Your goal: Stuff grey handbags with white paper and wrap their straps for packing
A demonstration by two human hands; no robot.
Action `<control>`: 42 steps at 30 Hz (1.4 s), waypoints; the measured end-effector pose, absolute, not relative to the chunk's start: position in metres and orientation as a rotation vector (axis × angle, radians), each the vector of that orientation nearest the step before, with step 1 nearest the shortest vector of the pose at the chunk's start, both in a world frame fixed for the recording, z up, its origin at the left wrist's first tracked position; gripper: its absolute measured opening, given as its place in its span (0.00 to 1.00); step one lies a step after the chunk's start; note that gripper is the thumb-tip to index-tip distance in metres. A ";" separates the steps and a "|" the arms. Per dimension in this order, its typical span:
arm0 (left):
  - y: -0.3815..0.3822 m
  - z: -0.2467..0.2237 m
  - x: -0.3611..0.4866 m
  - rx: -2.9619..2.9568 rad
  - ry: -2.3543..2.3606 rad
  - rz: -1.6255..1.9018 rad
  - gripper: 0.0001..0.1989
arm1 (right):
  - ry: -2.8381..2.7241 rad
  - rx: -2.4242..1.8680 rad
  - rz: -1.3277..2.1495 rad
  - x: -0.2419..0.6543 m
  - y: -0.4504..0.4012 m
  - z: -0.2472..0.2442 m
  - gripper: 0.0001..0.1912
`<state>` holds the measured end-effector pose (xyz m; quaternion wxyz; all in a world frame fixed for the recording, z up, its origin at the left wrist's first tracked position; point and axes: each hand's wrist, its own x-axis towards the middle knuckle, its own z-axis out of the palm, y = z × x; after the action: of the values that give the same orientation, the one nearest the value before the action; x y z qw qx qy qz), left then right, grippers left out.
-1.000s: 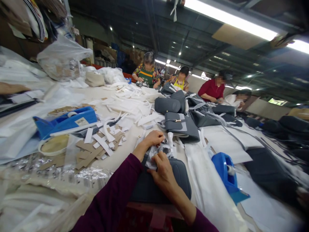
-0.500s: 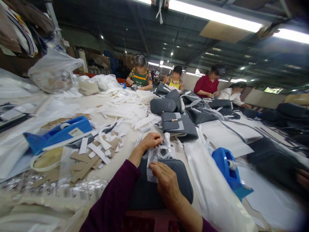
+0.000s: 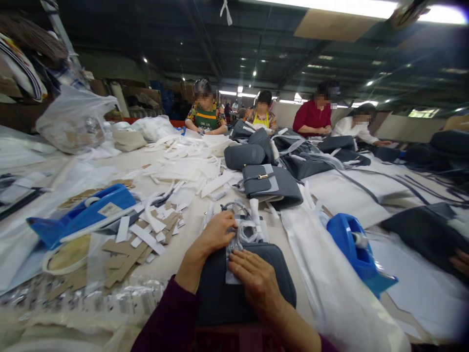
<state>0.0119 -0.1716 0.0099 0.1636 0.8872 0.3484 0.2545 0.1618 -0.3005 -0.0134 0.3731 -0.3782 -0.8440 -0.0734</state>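
Observation:
A dark grey bag (image 3: 271, 264) lies flat at the table's near edge. On its upper part is a clear plastic wrap (image 3: 232, 274) with a coiled, wrapped strap (image 3: 249, 231) beside it. My left hand (image 3: 216, 232) is closed at the wrap's upper end, its fingers curled on the plastic next to the coil. Flat on the wrap and the bag rests my right hand (image 3: 254, 274), its fingers stretched out and pressing the plastic. A white wrapped piece (image 3: 254, 210) stands up just behind the coil.
Blue tape dispensers stand left (image 3: 106, 208) and right (image 3: 348, 239). Cardboard strips (image 3: 128, 259) lie at left. Behind my hands is a grey bag with a gold clasp (image 3: 286, 186), then more bags and white padding. Several people work across the table. At the right edge a person's hand (image 3: 460, 261) touches dark material.
My left hand has moved down closer to my right hand, its fingers more curled over the plastic. My right hand stays on the wrap. The camera view has shifted slightly.

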 end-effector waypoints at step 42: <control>-0.256 -0.008 -0.021 2.660 0.656 0.974 0.22 | -2.526 -0.935 -0.124 0.171 -0.356 -0.021 0.23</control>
<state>-0.0209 -0.2558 -0.0085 0.1168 0.9085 0.2242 0.3328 0.1711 -0.3557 -0.0211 0.2208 -0.3384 -0.9136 -0.0447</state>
